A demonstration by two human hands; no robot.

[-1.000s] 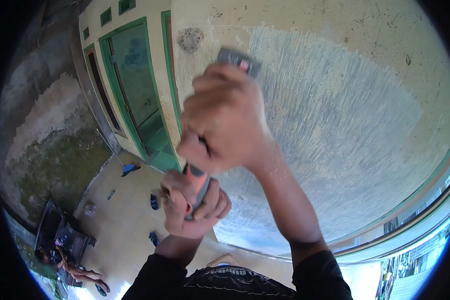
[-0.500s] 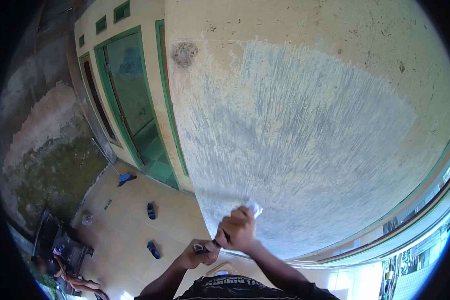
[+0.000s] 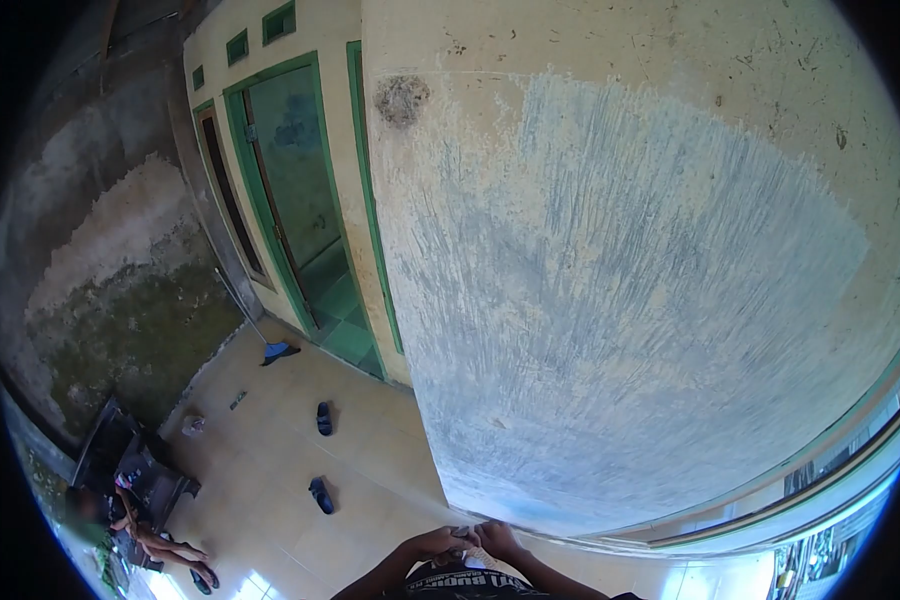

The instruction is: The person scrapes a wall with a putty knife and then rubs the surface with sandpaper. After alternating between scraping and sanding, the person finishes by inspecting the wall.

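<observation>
Both my hands are low at the bottom edge, close together in front of my chest. My left hand point(image 3: 428, 546) and my right hand point(image 3: 500, 540) are curled around a small scraper point(image 3: 465, 535), of which only a pale sliver shows between the fingers. Straight ahead rises a cream wall with a large scraped bluish-grey patch point(image 3: 620, 300). The hands are below the patch and not touching the wall.
A green-framed door point(image 3: 300, 190) stands to the left of the wall. A broom point(image 3: 270, 350) and two dark sandals point(image 3: 324, 417) point(image 3: 320, 495) lie on the tiled floor. Another person sits by a dark bench point(image 3: 140, 530) at the bottom left.
My hands have dropped with the scraper from high on the wall down to my chest. The view has shifted slightly right.
</observation>
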